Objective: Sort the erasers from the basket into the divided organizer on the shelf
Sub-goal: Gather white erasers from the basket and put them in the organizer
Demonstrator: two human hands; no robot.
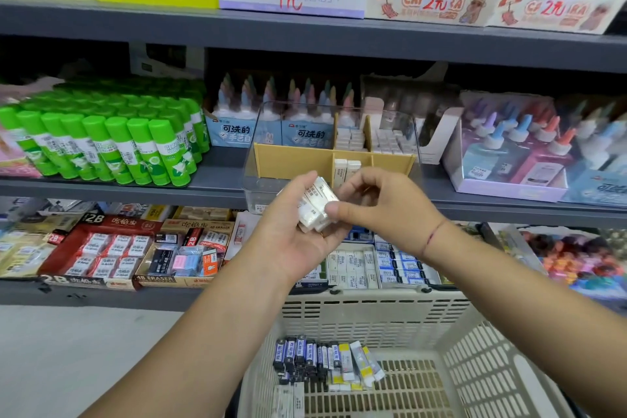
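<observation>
"Now, where are the white erasers [315,204]?" asks the first.

"A small bunch lies in the left hand [291,234], just in front of the divided organizer [291,163] and a little below its front wall. The fingers curl up round them from underneath. The right hand [386,207] pinches the near end of the bunch, its thumb pressed against one block."

"How will they handle?"

"Light and slightly rubbery, I judge, but their wrappers look slick, so a loose bunch could fan out and drop. Better to take one block across its narrow sides, near the middle."

"Which way do they point?"

"They lie side by side, their long axes slanting, with the far ends tipped up towards the organizer. The two erasers [346,170] already in its middle front compartment stand on end, so each block probably needs turning upright."

"And the rest?"

"More wrapped erasers [315,355] lie heaped in the basket [373,302], well below the organizer and nearer the person. I cannot tell how many sorts."
</observation>
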